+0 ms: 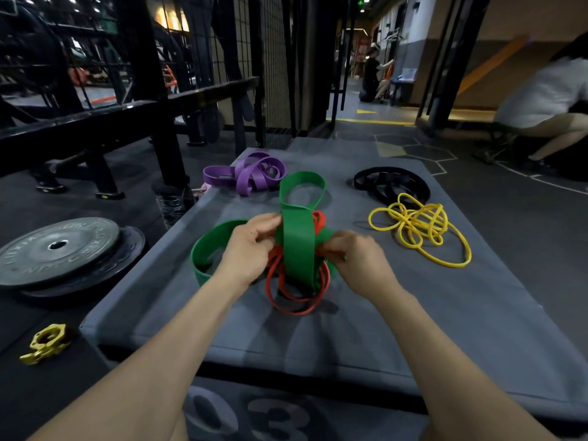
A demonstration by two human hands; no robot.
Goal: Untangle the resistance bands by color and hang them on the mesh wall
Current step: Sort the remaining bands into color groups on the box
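Note:
A wide green band (298, 246) is tangled with thinner red bands (288, 300) in the middle of a grey mat (413, 319). My left hand (251, 246) grips the knot from the left, fingers on the green and red bands. My right hand (356, 259) pinches the tangle from the right. Purple bands (251, 175) lie in a pile at the mat's far left, black bands (391, 183) at the far right, and thin yellow bands (420, 227) to the right. The mesh wall (273, 65) stands beyond the mat.
Grey weight plates (60, 253) lie on the floor at left, with a yellow collar clamp (47, 343) nearer me. A black rack frame (133, 116) stands at back left. One person sits at the right (541, 100); another crouches down the corridor (374, 74).

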